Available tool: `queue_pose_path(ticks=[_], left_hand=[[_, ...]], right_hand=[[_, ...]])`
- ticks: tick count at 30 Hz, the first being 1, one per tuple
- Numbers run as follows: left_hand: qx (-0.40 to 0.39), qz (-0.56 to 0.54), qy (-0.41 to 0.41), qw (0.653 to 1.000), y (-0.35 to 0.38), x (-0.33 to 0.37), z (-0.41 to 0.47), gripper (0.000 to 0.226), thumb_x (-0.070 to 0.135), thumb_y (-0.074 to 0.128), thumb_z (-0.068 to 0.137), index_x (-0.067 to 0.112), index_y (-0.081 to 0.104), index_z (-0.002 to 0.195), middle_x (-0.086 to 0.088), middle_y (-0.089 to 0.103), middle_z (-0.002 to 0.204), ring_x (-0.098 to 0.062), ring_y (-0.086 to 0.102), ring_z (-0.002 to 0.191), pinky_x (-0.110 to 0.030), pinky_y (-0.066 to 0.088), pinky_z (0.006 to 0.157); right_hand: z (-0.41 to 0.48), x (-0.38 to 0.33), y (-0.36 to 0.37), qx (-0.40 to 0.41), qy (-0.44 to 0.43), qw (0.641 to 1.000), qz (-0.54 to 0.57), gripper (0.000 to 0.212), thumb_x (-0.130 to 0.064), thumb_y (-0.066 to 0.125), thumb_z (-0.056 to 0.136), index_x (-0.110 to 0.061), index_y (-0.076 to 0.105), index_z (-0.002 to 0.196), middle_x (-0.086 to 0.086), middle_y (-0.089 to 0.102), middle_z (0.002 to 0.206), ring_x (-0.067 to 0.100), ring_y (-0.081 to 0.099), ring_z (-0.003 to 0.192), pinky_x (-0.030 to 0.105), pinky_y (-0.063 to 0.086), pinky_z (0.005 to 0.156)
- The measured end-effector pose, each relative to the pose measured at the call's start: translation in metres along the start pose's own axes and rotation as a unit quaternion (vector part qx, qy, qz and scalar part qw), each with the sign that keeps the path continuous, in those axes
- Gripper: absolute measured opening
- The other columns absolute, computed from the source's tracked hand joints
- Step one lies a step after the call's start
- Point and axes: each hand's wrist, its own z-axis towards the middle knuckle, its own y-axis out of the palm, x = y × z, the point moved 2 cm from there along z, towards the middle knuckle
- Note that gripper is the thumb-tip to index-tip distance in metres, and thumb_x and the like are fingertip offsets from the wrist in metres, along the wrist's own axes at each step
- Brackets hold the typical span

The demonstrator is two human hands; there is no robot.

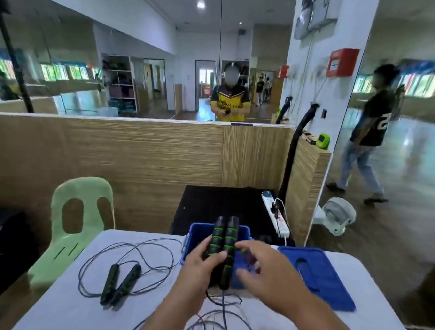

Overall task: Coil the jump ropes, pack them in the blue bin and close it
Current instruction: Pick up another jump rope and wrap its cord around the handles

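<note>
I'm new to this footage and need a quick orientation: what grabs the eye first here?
The left hand grips a pair of black, green-ringed rope handles upright in front of the open blue bin. Another rope sprawls uncoiled on the table at left, and the blue lid lies at right.

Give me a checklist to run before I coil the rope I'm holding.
1. Both handles gripped together in the left hand: ok.
2. Right hand free to wind: ok, it holds nothing, though it is blurred.
3. Held rope's cord coiled: not ok, it lies in loose loops on the table.
4. Blue bin open, lid off beside it: ok.
5. Room inside the bin: cannot tell, the hands hide it.
6. Second rope coiled: not ok, it lies sprawled at left.
</note>
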Motion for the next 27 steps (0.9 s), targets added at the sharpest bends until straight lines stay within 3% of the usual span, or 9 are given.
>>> queue_pose_path(ticks=[2,5,8,10,13,17,21,24,27], left_hand=[[-0.021,0.016,0.006,1.000,-0.003,0.008,0.000,0.037,0.002,0.064,0.094,0.018,0.069,0.126,-0.015,0.075,0.116,-0.039,0.067,0.116,-0.057,0.046,0.107],[-0.061,0.041,0.010,0.997,-0.005,0.019,0.000,0.033,-0.003,0.060,0.096,0.014,0.071,0.121,-0.016,0.075,0.114,-0.037,0.068,0.115,-0.053,0.049,0.103],[-0.103,0.062,0.016,0.993,-0.003,0.032,-0.003,0.032,-0.002,0.061,0.095,0.011,0.068,0.124,-0.014,0.076,0.114,-0.032,0.070,0.112,-0.050,0.054,0.096],[-0.135,0.055,0.018,0.989,-0.003,0.040,-0.005,0.038,0.003,0.067,0.089,0.013,0.067,0.125,-0.016,0.075,0.116,-0.032,0.070,0.113,-0.050,0.055,0.097],[-0.163,0.043,-0.005,0.986,-0.004,0.048,-0.006,0.040,-0.004,0.068,0.087,0.008,0.066,0.125,-0.020,0.074,0.114,-0.034,0.071,0.110,-0.047,0.057,0.093],[-0.165,0.043,-0.023,0.985,-0.008,0.055,-0.005,0.033,-0.010,0.064,0.088,0.004,0.067,0.117,-0.025,0.074,0.108,-0.037,0.073,0.105,-0.050,0.057,0.095],[-0.164,0.064,-0.028,0.984,-0.013,0.056,-0.003,0.026,-0.006,0.065,0.088,0.003,0.070,0.112,-0.022,0.075,0.103,-0.033,0.073,0.101,-0.042,0.059,0.086],[-0.178,0.053,-0.040,0.982,-0.017,0.056,-0.002,0.026,-0.001,0.064,0.089,-0.002,0.067,0.115,-0.021,0.072,0.102,-0.030,0.071,0.097,-0.037,0.057,0.076],[-0.199,-0.014,-0.080,0.977,-0.023,0.051,-0.001,0.037,0.015,0.063,0.088,0.003,0.066,0.123,-0.022,0.068,0.108,-0.033,0.067,0.093,-0.041,0.056,0.073]], right_hand=[[0.009,-0.004,-0.008,0.029,-0.123,0.984,-0.124,0.060,-0.045,0.069,0.078,-0.033,0.056,0.135,-0.017,0.053,0.131,0.002,0.047,0.127,0.022,0.044,0.104],[0.027,-0.022,-0.017,-0.051,-0.257,0.933,-0.245,0.082,-0.065,0.065,0.078,-0.033,0.041,0.150,-0.006,0.038,0.157,0.018,0.028,0.150,0.035,0.022,0.124],[0.046,-0.035,-0.023,-0.160,-0.286,0.884,-0.333,0.100,-0.074,0.060,0.076,-0.040,0.014,0.158,-0.004,0.016,0.169,0.021,0.007,0.157,0.046,0.006,0.126],[0.055,-0.042,-0.023,-0.182,-0.302,0.859,-0.370,0.107,-0.076,0.062,0.075,-0.039,0.008,0.159,0.000,0.017,0.169,0.025,0.010,0.156,0.051,0.008,0.125],[0.065,-0.051,-0.021,-0.186,-0.324,0.836,-0.402,0.111,-0.077,0.064,0.072,-0.034,0.012,0.159,0.005,0.035,0.161,0.030,0.030,0.149,0.056,0.016,0.123],[0.069,-0.055,-0.016,-0.176,-0.331,0.827,-0.419,0.108,-0.080,0.058,0.074,-0.025,0.018,0.157,0.006,0.055,0.137,0.028,0.056,0.116,0.054,0.035,0.111],[0.070,-0.057,-0.012,-0.148,-0.340,0.826,-0.425,0.094,-0.083,0.052,0.074,-0.016,0.038,0.139,0.004,0.064,0.109,0.026,0.056,0.087,0.046,0.048,0.083],[0.071,-0.056,-0.008,-0.143,-0.337,0.824,-0.433,0.088,-0.085,0.041,0.073,-0.016,0.044,0.127,0.002,0.064,0.103,0.024,0.054,0.082,0.042,0.047,0.075],[0.073,-0.053,-0.010,-0.119,-0.311,0.832,-0.444,0.080,-0.085,0.046,0.071,-0.020,0.053,0.117,0.000,0.060,0.092,0.023,0.052,0.077,0.037,0.041,0.068]])
